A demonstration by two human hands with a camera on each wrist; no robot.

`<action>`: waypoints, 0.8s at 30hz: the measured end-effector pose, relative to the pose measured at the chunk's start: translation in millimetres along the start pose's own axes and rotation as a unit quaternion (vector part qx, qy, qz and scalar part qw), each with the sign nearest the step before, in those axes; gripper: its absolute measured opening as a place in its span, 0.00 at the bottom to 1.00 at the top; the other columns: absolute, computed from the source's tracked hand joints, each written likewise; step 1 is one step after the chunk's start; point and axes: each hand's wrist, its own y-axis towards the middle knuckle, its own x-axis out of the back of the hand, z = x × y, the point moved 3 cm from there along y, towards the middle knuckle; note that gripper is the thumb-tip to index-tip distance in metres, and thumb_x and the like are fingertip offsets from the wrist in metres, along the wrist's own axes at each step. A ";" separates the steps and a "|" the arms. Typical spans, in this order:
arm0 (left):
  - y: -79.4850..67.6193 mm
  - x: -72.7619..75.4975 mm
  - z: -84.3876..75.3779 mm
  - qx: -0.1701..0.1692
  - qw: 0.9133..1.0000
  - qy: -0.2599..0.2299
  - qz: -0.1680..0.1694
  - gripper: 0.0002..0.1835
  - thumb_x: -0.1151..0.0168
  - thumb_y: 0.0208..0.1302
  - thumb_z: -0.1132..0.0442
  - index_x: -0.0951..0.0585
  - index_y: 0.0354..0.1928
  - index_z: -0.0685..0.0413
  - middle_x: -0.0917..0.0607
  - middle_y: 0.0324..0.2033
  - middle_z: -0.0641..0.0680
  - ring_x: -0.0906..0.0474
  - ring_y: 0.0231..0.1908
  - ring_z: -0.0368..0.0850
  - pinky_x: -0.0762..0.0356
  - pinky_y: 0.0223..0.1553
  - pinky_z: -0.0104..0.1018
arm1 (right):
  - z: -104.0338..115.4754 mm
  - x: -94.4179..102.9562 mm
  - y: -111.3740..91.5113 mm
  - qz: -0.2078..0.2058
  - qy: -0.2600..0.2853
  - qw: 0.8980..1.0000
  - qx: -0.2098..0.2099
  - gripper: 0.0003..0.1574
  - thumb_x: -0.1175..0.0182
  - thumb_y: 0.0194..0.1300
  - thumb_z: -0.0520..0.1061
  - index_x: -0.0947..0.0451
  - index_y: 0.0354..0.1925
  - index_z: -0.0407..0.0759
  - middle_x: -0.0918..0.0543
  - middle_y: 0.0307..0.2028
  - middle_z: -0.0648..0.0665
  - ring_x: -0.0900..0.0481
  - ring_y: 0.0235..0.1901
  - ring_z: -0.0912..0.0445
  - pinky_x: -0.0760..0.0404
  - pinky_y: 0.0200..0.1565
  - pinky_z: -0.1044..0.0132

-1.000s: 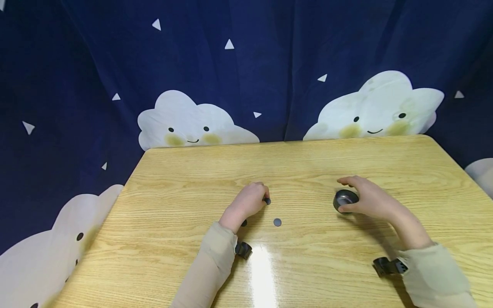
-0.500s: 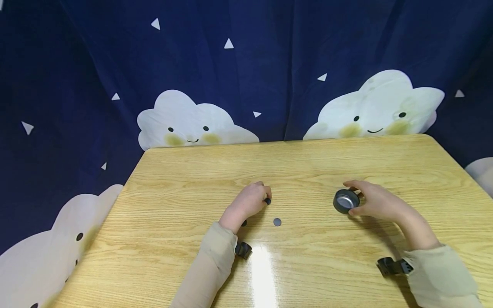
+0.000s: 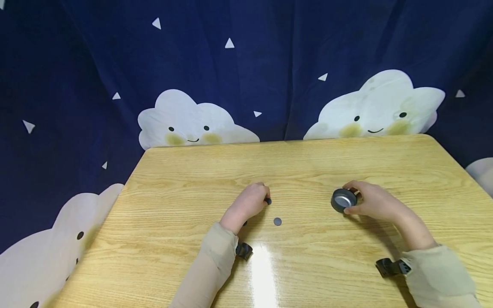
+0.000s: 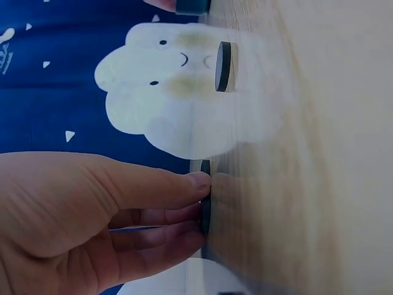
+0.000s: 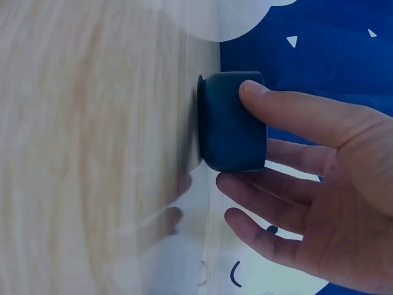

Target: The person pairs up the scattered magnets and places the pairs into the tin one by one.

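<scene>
Left hand (image 3: 248, 201): thumb and fingers pinch a dark, flat, round disc (image 4: 206, 212) at the light wood-grain table (image 3: 200, 171);
Right hand (image 3: 372, 202): thumb and fingers grip a small, dark, round, shiny-lined cup (image 3: 343, 201), mouth up; table contact unclear;
Loose grey round disc (image 3: 277, 221): flat on the table; between the hands, nearer the left.

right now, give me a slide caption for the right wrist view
Right hand grips a dark cup at a wood-grain tabletop, blue curtain behind.
</scene>
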 end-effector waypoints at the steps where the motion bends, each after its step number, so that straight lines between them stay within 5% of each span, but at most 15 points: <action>1: 0.1 0.0 -0.1 0.000 1.000 0.000 0.001 0.04 0.38 0.57 0.67 0.17 0.35 0.56 0.20 0.33 0.52 0.22 0.37 0.45 0.25 0.40 0.30 | -0.1 -0.2 0.2 -0.001 0.002 1.000 -0.001 0.39 0.30 0.47 0.48 0.33 0.53 0.31 0.21 0.41 0.38 0.22 0.38 0.48 0.24 0.35 0.59; 24: 1.1 -3.6 2.8 -0.006 1.000 -0.012 0.027 0.06 0.39 0.58 0.63 0.20 0.35 0.58 0.22 0.31 0.51 0.27 0.31 0.40 0.28 0.33 0.27 | 2.2 -2.0 1.6 -0.005 0.012 1.000 -0.004 0.38 0.30 0.47 0.48 0.32 0.51 0.30 0.21 0.39 0.39 0.23 0.36 0.51 0.25 0.34 0.60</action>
